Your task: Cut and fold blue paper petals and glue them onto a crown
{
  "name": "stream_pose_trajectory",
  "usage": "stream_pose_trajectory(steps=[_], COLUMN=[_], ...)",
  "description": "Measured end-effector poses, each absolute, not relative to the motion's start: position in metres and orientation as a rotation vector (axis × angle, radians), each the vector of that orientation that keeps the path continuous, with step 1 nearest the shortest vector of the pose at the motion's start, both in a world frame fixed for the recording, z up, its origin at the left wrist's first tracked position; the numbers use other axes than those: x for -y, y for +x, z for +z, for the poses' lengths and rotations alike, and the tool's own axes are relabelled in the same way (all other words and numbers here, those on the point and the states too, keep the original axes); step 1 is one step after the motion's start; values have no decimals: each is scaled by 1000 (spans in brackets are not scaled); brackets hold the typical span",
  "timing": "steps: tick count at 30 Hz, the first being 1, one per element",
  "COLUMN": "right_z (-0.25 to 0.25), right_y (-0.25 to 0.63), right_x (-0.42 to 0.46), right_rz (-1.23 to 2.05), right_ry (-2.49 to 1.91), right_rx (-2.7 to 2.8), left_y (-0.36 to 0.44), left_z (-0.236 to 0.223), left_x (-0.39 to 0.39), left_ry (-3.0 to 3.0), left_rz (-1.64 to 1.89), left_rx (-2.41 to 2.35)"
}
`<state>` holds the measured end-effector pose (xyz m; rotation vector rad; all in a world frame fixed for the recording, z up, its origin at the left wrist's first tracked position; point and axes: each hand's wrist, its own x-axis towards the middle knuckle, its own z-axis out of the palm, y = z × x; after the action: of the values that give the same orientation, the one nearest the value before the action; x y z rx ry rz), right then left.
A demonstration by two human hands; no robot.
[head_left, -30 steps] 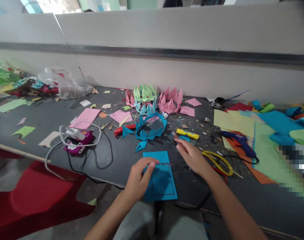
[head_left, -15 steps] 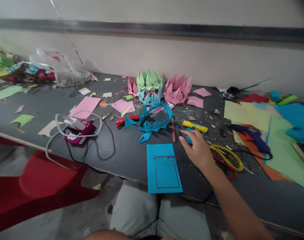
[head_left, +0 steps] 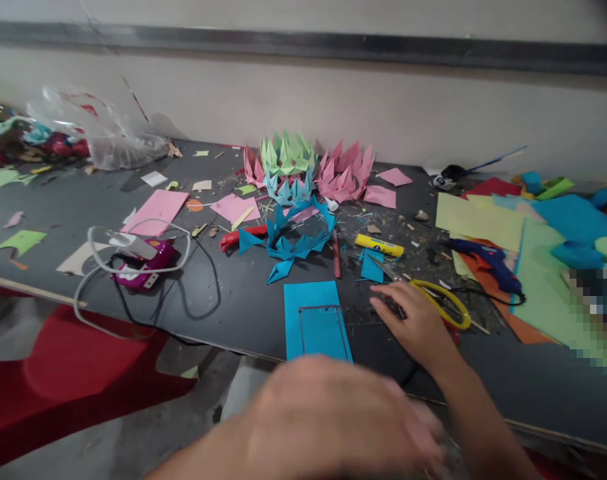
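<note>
My right hand [head_left: 410,323] is low over the table beside a pair of scissors [head_left: 446,301] with yellow and red handles. Its thumb and forefinger are apart, and part of the scissors is hidden beneath it. The scissor blades point at small blue paper pieces [head_left: 372,265], just below a yellow glue stick [head_left: 379,245]. In front of me, smeared by motion, my left hand [head_left: 343,413] covers the lower end of a blue paper sheet [head_left: 316,300] with a dark rectangle drawn on it; its fingers are unclear. Behind the sheet is a blue folded-paper ring [head_left: 303,247].
Green, pink and light blue folded-paper crowns [head_left: 288,157] stand near the wall. A purple device [head_left: 148,263] with looped cables is at the left. Coloured sheets [head_left: 543,273] and a blue glue gun [head_left: 488,260] lie at the right. A red stool [head_left: 93,353] stands below the table edge.
My right hand has drawn back from the blue pieces toward me, uncovering them and the scissor blades. My left hand has risen into view over the blue sheet. The view has shifted slightly.
</note>
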<state>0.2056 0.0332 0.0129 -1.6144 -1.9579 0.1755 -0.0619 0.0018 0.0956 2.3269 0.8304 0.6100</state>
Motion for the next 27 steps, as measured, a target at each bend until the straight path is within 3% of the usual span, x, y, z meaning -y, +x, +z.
stream_pose_trajectory(steps=[8, 14, 16, 21, 27], right_z=[-3, 4, 5, 0, -2], right_y=[213, 216, 212, 194, 241], right_x=[-21, -19, -22, -34, -26], right_rz=[227, 90, 52, 28, -93], right_ry=[-1484, -1601, -1667, -1654, -1866], right_rx=[2306, 2123, 2038, 2056, 1817], left_y=[-58, -55, -41, -6, -1], left_z=[36, 40, 45, 49, 59], left_x=[-83, -77, -68, -60, -81], left_ry=[2351, 2388, 2483, 2766, 2792], left_rz=[472, 575, 567, 120, -309], left_rx=[-1365, -1490, -1424, -508, -443])
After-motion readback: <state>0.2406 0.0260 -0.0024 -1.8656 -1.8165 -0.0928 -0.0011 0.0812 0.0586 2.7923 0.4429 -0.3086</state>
